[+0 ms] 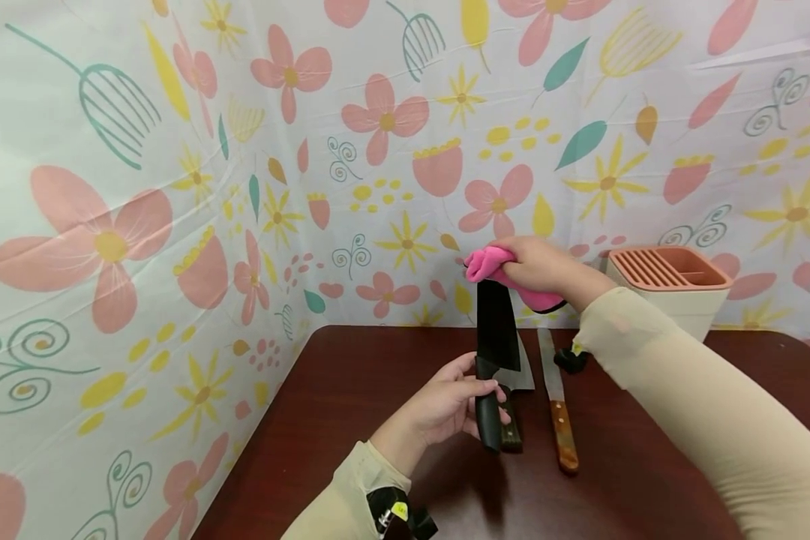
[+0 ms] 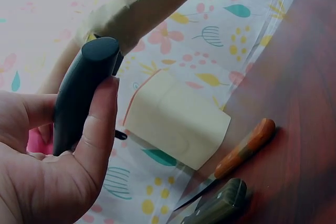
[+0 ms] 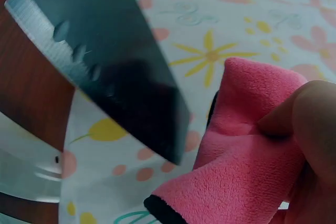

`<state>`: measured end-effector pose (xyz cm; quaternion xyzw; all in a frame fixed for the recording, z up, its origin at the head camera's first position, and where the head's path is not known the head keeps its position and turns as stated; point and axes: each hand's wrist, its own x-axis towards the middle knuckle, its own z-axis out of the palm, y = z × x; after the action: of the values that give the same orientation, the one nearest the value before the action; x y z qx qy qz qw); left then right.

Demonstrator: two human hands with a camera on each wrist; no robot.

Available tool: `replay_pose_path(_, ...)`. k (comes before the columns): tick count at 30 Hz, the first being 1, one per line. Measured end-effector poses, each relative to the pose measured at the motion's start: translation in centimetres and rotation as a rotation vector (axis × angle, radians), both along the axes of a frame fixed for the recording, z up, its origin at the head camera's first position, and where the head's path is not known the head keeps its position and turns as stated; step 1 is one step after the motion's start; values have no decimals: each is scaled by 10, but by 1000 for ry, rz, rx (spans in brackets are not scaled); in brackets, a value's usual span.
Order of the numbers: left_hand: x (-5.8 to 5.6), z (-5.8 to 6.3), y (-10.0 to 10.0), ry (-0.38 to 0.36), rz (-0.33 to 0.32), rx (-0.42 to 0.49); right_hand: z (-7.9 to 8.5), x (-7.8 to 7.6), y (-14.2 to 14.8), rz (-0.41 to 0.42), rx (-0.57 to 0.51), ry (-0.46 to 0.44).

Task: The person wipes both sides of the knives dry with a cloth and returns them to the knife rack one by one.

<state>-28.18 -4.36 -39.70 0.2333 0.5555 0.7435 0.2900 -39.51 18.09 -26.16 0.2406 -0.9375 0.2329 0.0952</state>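
Observation:
My left hand (image 1: 445, 401) grips a black kitchen knife (image 1: 496, 326) by its handle (image 2: 84, 90), the wide blade pointing up and away from me. A row of small dimples runs along the blade (image 3: 115, 66). At the tip end, my right hand (image 1: 543, 264) holds a bunched pink cloth (image 1: 487, 264) with dark edging. The right wrist view has a small gap between this cloth (image 3: 247, 145) and the knife tip. Behind the held knife, partly hidden, lies a wide-bladed knife with a dark handle (image 1: 511, 435). To its right lies a long knife with a brown wooden handle (image 1: 563, 439).
A cream knife holder (image 1: 682, 304) with a slotted orange-brown top stands at the table's back right. Patterned cloth (image 1: 385, 150) hangs behind and left of the dark red-brown table (image 1: 324, 420). The right forearm reaches across above the table.

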Motion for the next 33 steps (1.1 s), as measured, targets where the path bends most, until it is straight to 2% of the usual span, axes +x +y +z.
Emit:
replay_pose_path(4, 0, 0, 0, -3, -1, 2, -11, -9, -6, -19, 35, 24)
replay_pose_path(8, -1, -2, 0, -13, -5, 6, -22, -12, -9, -13, 63, 52)
replay_pose_path(16, -5, -5, -2, -15, 3, 8, -34, -10, -12, -31, 33, 23)
replay_pose_path(26, -5, -4, -3, -22, 12, 7, -41, -5, -12, -6, 78, 46)
replay_pose_path(33, -7, -4, -3, -32, 22, -1, -45, 4, -12, 39, 59, 62)
